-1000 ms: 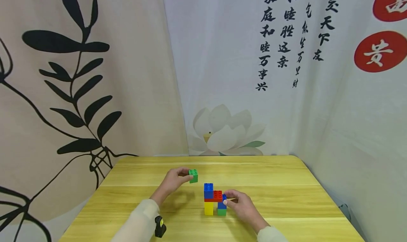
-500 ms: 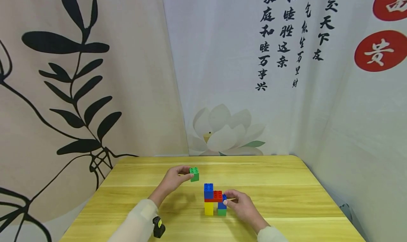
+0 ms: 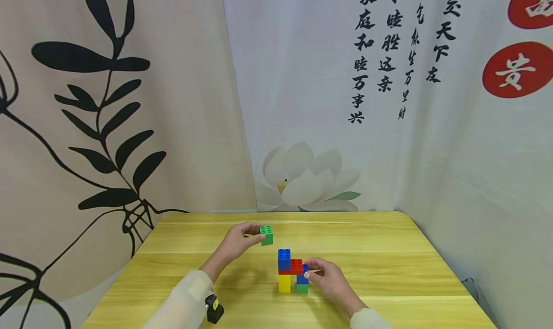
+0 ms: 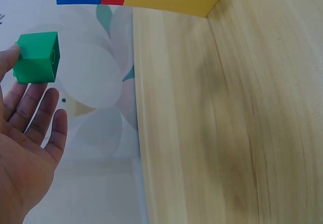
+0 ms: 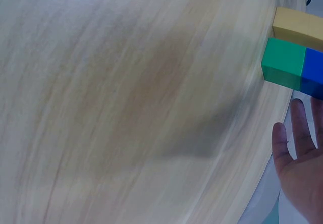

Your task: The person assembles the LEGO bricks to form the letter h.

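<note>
My left hand pinches a green brick between thumb and fingertips, raised behind and to the left of a small brick structure. In the left wrist view that green brick shows its hollow underside side-on. The structure has a yellow column, a red brick across the top and a blue brick on the red one's left end. Its right column has a green brick below blue. My right hand pinches the blue upper part of this column, partly covering it.
The structure stands on a wooden table. A printed cloth hangs behind the table's back edge, and another pale cloth surface runs along the right. A black device sits on the left wrist.
My left hand has moved slightly up and to the right with the green brick. The right hand and the structure have stayed in place.
</note>
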Available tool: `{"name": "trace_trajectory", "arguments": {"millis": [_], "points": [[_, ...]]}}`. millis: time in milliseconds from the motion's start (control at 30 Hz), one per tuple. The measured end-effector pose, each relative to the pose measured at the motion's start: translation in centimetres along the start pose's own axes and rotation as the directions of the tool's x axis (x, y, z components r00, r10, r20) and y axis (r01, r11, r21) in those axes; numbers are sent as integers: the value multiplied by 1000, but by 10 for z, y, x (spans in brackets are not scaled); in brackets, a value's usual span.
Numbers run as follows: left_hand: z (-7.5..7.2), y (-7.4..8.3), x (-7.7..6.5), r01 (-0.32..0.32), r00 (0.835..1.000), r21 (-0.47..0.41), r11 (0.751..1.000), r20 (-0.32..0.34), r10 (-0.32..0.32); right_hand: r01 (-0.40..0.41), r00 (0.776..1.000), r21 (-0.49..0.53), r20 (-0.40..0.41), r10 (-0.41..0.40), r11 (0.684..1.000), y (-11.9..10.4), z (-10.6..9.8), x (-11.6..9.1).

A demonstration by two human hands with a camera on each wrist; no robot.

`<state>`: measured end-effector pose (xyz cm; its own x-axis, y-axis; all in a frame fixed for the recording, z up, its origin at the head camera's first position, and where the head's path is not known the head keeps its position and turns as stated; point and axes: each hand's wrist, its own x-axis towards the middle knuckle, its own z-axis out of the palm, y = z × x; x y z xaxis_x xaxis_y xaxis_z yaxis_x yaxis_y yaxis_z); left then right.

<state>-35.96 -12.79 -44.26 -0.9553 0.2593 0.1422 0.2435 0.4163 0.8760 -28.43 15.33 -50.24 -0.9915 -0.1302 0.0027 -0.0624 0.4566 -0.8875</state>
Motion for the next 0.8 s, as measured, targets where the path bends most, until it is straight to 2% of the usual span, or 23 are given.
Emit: {"name": "trace_trajectory", "arguments": {"millis": [367, 800], "points": [[-2, 7, -3, -5, 1000, -9, 1000, 7, 5, -1, 1000, 0, -8, 1, 1000, 2, 1, 0], [1, 17, -5, -60, 996, -32, 998, 57, 61, 6, 1000, 3, -11, -6, 1000, 1, 1, 0]]}}
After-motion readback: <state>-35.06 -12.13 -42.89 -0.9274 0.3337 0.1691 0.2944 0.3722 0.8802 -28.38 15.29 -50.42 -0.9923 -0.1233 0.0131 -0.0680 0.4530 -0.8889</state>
